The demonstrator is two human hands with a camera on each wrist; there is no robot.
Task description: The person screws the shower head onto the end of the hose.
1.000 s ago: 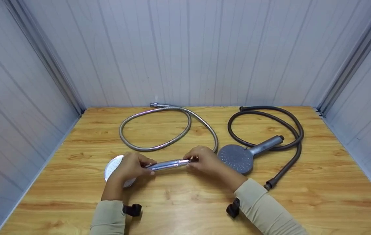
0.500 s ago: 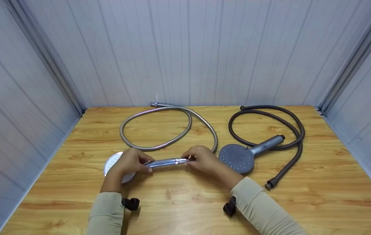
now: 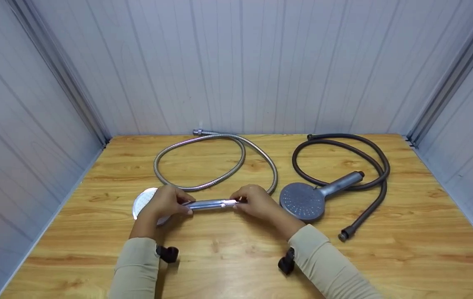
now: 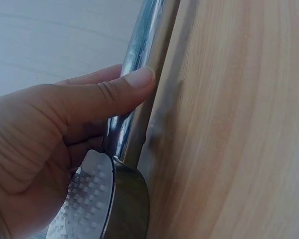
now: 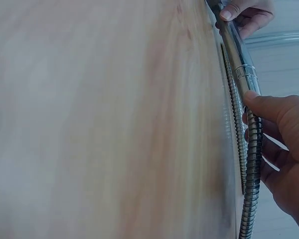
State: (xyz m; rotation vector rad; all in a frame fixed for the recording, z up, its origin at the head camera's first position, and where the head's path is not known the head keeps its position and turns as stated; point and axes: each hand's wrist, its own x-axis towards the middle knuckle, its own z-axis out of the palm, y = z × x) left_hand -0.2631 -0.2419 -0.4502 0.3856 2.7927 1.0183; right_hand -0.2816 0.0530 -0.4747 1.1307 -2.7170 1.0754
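My left hand (image 3: 162, 205) grips the chrome shower head (image 4: 120, 134) by its handle, thumb along one side. Its round white spray face (image 4: 89, 194) lies beside the palm, partly hidden by the hand in the head view. With thumb and fingers my right hand (image 3: 257, 203) pinches the end of the silver metal shower hose (image 5: 251, 174), where it meets the handle's end. In the right wrist view handle and hose stand in one line, touching or nearly so; the thumb covers part of the joint. The hose's loop lies on the table behind the hands.
A grey shower head (image 3: 302, 201) lies on the wooden table (image 3: 220, 261) just right of my right hand, its handle over a coiled dark hose (image 3: 380, 162). Pale panel walls (image 3: 236, 66) close off the back and both sides.
The chrome shower head and both hands have shifted slightly away from me, and the handle lies closer to level. The right forearm has drifted a little left. Both grips persist.
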